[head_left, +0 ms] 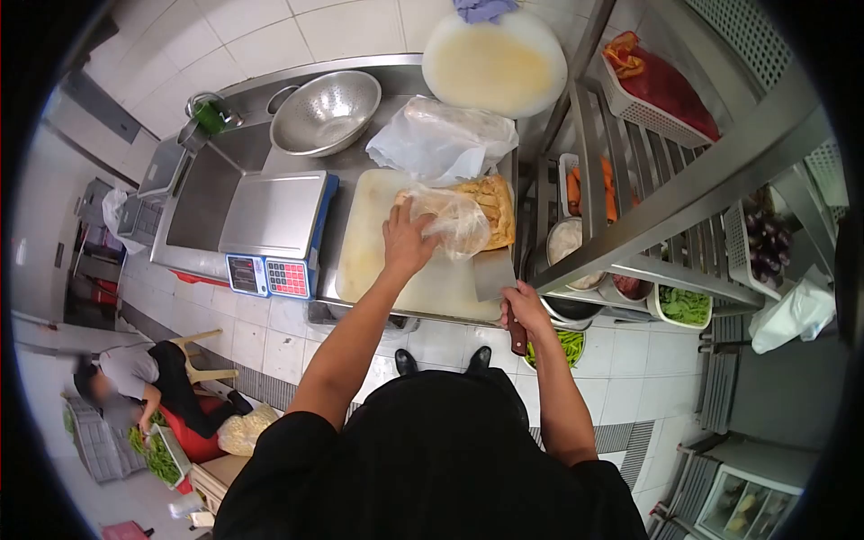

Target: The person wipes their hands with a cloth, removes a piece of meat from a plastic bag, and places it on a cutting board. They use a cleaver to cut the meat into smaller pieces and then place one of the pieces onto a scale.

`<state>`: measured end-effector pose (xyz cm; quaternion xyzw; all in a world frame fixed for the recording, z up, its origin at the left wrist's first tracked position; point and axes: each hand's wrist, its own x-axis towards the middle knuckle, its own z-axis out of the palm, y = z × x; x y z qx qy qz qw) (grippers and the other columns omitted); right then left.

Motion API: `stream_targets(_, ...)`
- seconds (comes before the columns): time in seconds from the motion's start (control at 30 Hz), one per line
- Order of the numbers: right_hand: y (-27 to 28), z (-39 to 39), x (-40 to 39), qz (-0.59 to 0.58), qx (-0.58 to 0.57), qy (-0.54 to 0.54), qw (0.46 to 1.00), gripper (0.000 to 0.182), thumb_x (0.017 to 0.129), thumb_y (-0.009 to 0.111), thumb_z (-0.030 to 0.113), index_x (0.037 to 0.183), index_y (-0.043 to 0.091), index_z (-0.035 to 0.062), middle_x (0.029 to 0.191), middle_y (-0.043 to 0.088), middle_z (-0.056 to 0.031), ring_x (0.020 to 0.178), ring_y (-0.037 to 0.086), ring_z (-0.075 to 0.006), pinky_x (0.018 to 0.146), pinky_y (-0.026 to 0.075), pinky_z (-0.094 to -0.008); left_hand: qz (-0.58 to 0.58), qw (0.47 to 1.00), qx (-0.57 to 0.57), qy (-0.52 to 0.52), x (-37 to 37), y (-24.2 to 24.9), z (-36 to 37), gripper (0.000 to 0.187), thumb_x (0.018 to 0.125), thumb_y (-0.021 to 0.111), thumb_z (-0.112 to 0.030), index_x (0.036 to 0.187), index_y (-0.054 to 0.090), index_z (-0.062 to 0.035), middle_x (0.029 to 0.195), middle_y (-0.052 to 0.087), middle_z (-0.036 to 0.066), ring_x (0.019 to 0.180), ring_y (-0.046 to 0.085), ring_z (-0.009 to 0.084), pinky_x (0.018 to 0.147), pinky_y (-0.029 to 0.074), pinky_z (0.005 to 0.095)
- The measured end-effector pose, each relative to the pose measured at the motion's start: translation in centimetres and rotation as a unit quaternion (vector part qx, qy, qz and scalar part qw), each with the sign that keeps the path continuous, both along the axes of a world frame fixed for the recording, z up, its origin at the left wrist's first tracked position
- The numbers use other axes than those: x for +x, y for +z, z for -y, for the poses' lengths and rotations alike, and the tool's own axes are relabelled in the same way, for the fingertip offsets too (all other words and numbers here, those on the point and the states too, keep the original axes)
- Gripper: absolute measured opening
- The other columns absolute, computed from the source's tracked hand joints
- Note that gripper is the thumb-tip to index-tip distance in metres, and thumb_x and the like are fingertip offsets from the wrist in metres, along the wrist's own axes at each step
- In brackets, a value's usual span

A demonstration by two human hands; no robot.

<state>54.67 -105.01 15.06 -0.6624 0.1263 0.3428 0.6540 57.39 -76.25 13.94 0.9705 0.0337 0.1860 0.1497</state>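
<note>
My left hand [409, 241] is on the left end of a clear plastic bag [459, 223], its fingers curled over the film and the thumb apart. The bag partly covers a block of golden-brown food [490, 205], possibly fried tofu, whose right part is bare. In my right hand [527, 310] is a cleaver, gripped by its brown handle [517, 337]. The wide cleaver blade [494, 274] lies by the front right corner of the white cutting board [364, 261], just below the food.
Left of the board stands a digital scale [274, 216] beside a sink [202, 207]. Behind are a metal colander [326, 112] and a wrapped white package [441, 139]. A metal rack [675, 229] with vegetable baskets rises on the right. A person [135, 373] sits lower left, handling greens.
</note>
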Motion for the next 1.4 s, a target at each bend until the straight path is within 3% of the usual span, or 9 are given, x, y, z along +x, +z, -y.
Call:
stream_targets(0.17,-0.4,-0.1,-0.1,-0.008,0.025,-0.001,1.000,0.013,0.093,0.056,0.018,0.100,0.051,0.0082,0.064,0.054,-0.0034,0.046,0.054,-0.0159,0.042,0.047,-0.0327,-0.024,0.938,-0.343,0.053,2.7,0.8,-1.4,0.028,0.094,0.057,-0.016,0.119,0.062,-0.0056,0.118,0.065,0.022,0.108,0.062,0.0409,0.091,0.049,0.0515)
stream_targets(0.23,-0.3,-0.2,-0.3,-0.013,0.018,-0.011,1.000,0.013,0.093,0.056,0.018,0.101,0.051,0.0082,0.063,0.054,-0.0035,0.045,0.054,-0.0159,0.041,0.046,-0.0326,0.095,0.689,-0.717,0.046,5.0,-0.1,-3.6,0.029,0.095,0.054,-0.015,0.122,0.061,-0.0052,0.109,0.069,0.020,0.095,0.067,0.0375,0.085,0.053,0.0444)
stream_targets(0.37,0.0,-0.4,-0.5,-0.007,0.021,-0.004,1.000,0.012,0.093,0.055,0.017,0.099,0.051,0.0081,0.063,0.054,-0.0037,0.045,0.053,-0.0163,0.041,0.046,-0.0325,0.079,0.711,-0.698,-0.029,7.5,2.6,-6.7,0.038,0.089,0.061,-0.014,0.126,0.060,-0.0072,0.103,0.069,0.022,0.098,0.066,0.0381,0.086,0.052,0.0415)
stream_targets(0.43,-0.1,-0.5,-0.6,-0.008,0.011,0.001,1.000,0.010,0.093,0.058,0.018,0.096,0.052,0.0115,0.063,0.055,-0.0012,0.047,0.054,-0.0145,0.044,0.046,-0.0322,-0.089,0.949,-0.303,0.013,7.6,5.5,-6.1,0.049,0.086,0.065,-0.023,0.132,0.057,-0.0074,0.120,0.065,0.023,0.105,0.064,0.0387,0.091,0.052,0.0412)
stream_targets(0.57,-0.5,-0.5,-0.7,-0.003,0.001,-0.001,1.000,0.009,0.094,0.057,0.019,0.097,0.052,0.0130,0.063,0.055,-0.0010,0.048,0.056,-0.0149,0.044,0.047,-0.0321,-0.237,0.971,0.006,-0.034,7.4,4.6,-3.3,0.061,0.083,0.065,-0.031,0.143,0.053,-0.0214,0.152,0.041,0.019,0.144,0.036,0.0314,0.111,0.035,0.0583)
stream_targets(0.77,-1.0,-0.6,-1.0,-0.005,0.012,-0.015,1.000,0.015,0.093,0.057,0.019,0.101,0.049,0.0087,0.063,0.053,-0.0040,0.047,0.055,-0.0171,0.041,0.046,-0.0336,-0.195,0.964,-0.147,-0.103,9.4,1.9,-4.6,0.053,0.091,0.058,-0.027,0.142,0.053,-0.0126,0.145,0.050,0.022,0.141,0.040,0.0332,0.114,0.034,0.0518)
stream_targets(1.07,-1.3,-0.8,-1.1,-0.024,0.031,-0.034,0.999,0.014,0.093,0.059,0.018,0.098,0.049,0.0111,0.062,0.054,-0.0033,0.046,0.054,-0.0175,0.043,0.047,-0.0347,0.268,0.809,-0.515,0.094,5.5,19.3,-15.2,0.027,0.098,0.057,-0.024,0.099,0.063,0.0014,0.084,0.064,0.009,0.076,0.056,0.0179,0.071,0.046,0.0361)
stream_targets(1.23,-1.6,-0.4,-0.9,-0.027,0.016,-0.018,0.999,0.012,0.095,0.057,0.019,0.104,0.052,0.0122,0.065,0.054,-0.0025,0.047,0.055,-0.0164,0.041,0.047,-0.0329,0.385,0.670,-0.631,-0.072,-3.1,27.7,-29.6,0.029,0.095,0.060,-0.031,0.108,0.062,-0.0046,0.102,0.067,0.012,0.090,0.066,0.0246,0.078,0.057,0.0442)
stream_targets(1.4,-0.6,-0.8,-1.1,-0.041,0.014,-0.029,0.999,0.013,0.095,0.057,0.018,0.104,0.050,0.0120,0.064,0.054,-0.0024,0.047,0.054,-0.0167,0.041,0.047,-0.0332,0.603,0.585,-0.522,0.146,-21.0,21.3,-34.9,0.043,0.099,0.047,-0.030,0.134,0.051,-0.0052,0.134,0.055,0.012,0.123,0.054,0.0309,0.104,0.046,0.0557)
